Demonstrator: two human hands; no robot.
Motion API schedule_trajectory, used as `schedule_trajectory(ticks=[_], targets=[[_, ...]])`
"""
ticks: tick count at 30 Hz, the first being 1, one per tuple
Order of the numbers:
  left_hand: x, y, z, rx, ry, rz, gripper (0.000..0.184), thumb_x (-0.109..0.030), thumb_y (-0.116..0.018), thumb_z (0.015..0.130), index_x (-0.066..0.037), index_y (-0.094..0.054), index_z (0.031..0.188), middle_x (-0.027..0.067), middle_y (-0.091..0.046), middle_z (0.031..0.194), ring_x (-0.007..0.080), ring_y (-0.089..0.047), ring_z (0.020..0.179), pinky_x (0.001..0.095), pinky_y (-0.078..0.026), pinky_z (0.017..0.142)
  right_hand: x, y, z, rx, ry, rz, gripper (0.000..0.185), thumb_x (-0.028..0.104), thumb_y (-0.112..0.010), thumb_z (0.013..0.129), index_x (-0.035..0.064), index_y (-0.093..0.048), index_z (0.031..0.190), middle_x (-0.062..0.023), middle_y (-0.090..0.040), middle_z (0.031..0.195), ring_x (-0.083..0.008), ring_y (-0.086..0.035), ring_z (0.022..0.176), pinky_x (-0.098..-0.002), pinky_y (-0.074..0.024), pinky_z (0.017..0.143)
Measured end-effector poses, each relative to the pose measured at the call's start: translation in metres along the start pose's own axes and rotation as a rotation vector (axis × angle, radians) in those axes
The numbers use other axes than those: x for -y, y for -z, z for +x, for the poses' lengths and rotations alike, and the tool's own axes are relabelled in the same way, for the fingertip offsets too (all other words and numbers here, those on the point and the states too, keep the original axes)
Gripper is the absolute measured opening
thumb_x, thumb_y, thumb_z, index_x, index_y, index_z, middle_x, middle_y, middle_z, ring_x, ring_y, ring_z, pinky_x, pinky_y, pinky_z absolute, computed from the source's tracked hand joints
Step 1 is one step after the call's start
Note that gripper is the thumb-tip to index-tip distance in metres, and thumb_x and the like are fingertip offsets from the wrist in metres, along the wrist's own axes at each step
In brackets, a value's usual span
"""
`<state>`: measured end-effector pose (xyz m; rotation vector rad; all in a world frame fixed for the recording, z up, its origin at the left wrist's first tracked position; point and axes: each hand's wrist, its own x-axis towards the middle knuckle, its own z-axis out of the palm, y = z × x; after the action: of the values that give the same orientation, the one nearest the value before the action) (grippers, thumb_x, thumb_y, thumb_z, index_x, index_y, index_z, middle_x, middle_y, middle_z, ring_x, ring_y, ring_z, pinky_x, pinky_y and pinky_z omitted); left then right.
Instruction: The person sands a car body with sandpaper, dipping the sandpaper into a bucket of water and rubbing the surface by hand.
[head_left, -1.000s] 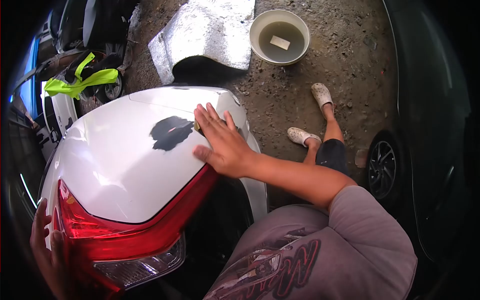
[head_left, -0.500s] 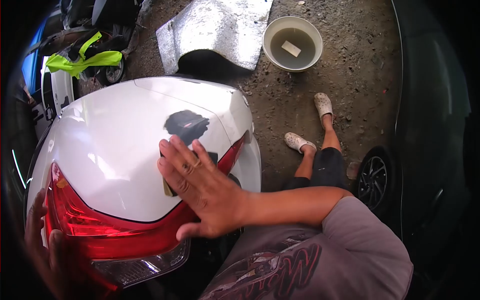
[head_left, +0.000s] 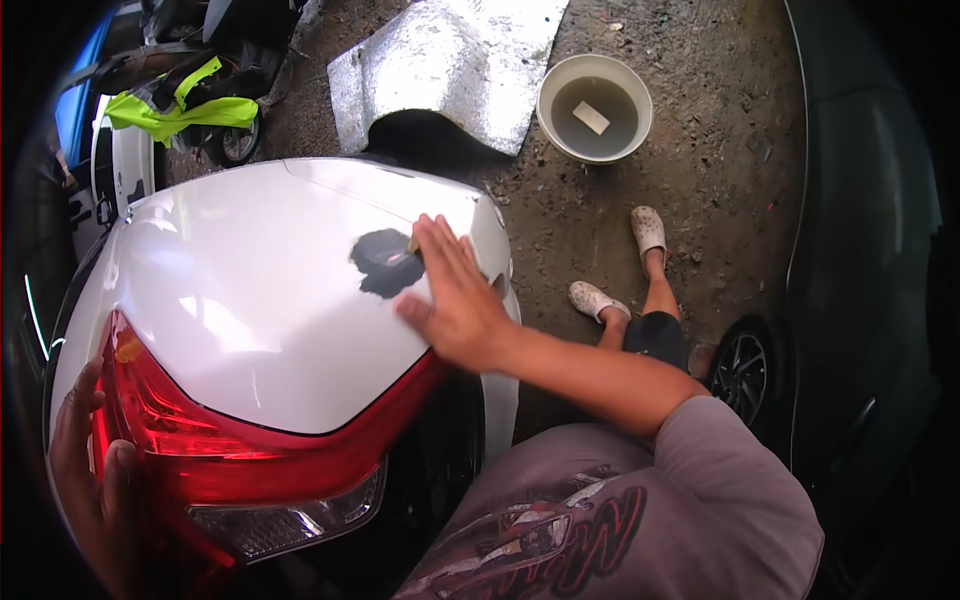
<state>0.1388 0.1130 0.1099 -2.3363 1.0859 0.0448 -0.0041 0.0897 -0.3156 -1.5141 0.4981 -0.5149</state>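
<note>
A white motor scooter's rear body panel point(head_left: 240, 280) fills the left half, with a red tail light point(head_left: 210, 440) along its near edge. Near its right side is a dark grey patch point(head_left: 385, 265) with a ragged outline. My right hand point(head_left: 455, 295) lies flat on the panel just right of that patch, pressing what looks like a piece of sandpaper point(head_left: 413, 244); only a small tan edge shows at the fingertips. My left hand point(head_left: 88, 450) rests by the left end of the tail light, fingers and thumb apart, holding nothing visible; its lower part is in shadow.
A white bucket point(head_left: 546, 118) of murky water, with a pale block point(head_left: 591, 118) in it, stands on the dirt ground. Beside it lies a silver foil sheet point(head_left: 440, 60). A yellow-green cloth point(head_left: 185, 115) hangs at upper left. A dark vehicle point(head_left: 870, 270) lines the right side.
My right hand has moved up and to the right across the panel, from below the grey patch to its right side. My left hand has stayed by the tail light.
</note>
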Motion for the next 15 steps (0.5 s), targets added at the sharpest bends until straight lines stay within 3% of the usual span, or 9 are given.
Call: schedule_trajectory(ticks=[3,5,7,9,11,13,15], targets=[[-0.001,0.001,0.001,0.026,0.016,0.01,0.08,-0.061,-0.063,0.098,-0.005,-0.059,0.154,0.022,-0.065,0.134,0.0376,-0.059,0.131,0.0547,-0.045,0.114,0.078,0.005,-0.025,0.01,0.3,0.108,0.116,0.081,-0.041,0.102,-0.0041,-0.006,0.172,-0.0351,-0.009,0.177,-0.0493,-0.007,0.166,-0.0631,-0.003,0.132],[-0.002,0.002,0.002,0.084,0.012,-0.018,0.082,-0.062,-0.064,0.097,-0.003,-0.06,0.153,0.0228,-0.067,0.132,0.0361,-0.061,0.126,0.0531,-0.047,0.111,0.077,-0.004,-0.024,0.055,0.346,0.02,0.115,0.081,-0.042,0.102,-0.0035,-0.007,0.172,-0.0347,-0.009,0.177,-0.0478,-0.008,0.167,-0.0636,-0.0035,0.132],[-0.006,0.002,0.008,0.098,-0.009,-0.058,0.084,-0.063,-0.064,0.096,-0.001,-0.061,0.152,0.0233,-0.068,0.131,0.0349,-0.062,0.123,0.0519,-0.048,0.109,0.034,-0.005,-0.014,-0.051,0.237,-0.038,0.113,0.079,-0.041,0.103,-0.0052,-0.009,0.171,-0.0352,-0.013,0.176,-0.0472,-0.01,0.167,-0.0609,-0.005,0.133],[-0.01,0.0,0.009,0.087,-0.04,-0.085,0.085,-0.064,-0.065,0.095,0.0,-0.062,0.152,0.0236,-0.069,0.129,0.0336,-0.063,0.121,0.0506,-0.048,0.108,-0.003,0.013,0.007,0.005,-0.111,0.014,0.111,0.077,-0.038,0.105,-0.0099,-0.01,0.169,-0.0361,-0.015,0.175,-0.048,-0.01,0.166,-0.0567,-0.0061,0.134],[-0.013,0.002,0.01,0.045,-0.066,-0.096,0.086,-0.064,-0.065,0.094,0.0,-0.062,0.151,0.0238,-0.069,0.127,0.0328,-0.062,0.12,0.0498,-0.048,0.107,0.014,0.004,-0.001,-0.025,-0.041,0.059,0.113,0.078,-0.038,0.105,-0.0108,-0.01,0.169,-0.036,-0.014,0.176,-0.049,-0.009,0.166,-0.0585,-0.0054,0.134],[-0.014,0.002,0.01,0.046,-0.056,-0.05,0.085,-0.063,-0.066,0.094,-0.001,-0.062,0.152,0.0232,-0.069,0.126,0.0324,-0.063,0.119,0.0486,-0.048,0.107,0.077,0.003,-0.012,-0.003,0.298,0.036,0.113,0.079,-0.038,0.104,-0.0064,-0.008,0.171,-0.0348,-0.012,0.177,-0.0499,-0.007,0.166,-0.0632,-0.0052,0.132],[-0.012,0.001,0.009,0.073,-0.05,-0.06,0.084,-0.062,-0.066,0.094,-0.001,-0.062,0.152,0.0235,-0.07,0.127,0.033,-0.064,0.118,0.0486,-0.049,0.107,0.099,0.0,-0.014,0.049,0.371,0.053,0.112,0.079,-0.038,0.104,-0.0046,-0.007,0.172,-0.0339,-0.011,0.177,-0.0486,-0.006,0.167,-0.063,-0.0055,0.132]])
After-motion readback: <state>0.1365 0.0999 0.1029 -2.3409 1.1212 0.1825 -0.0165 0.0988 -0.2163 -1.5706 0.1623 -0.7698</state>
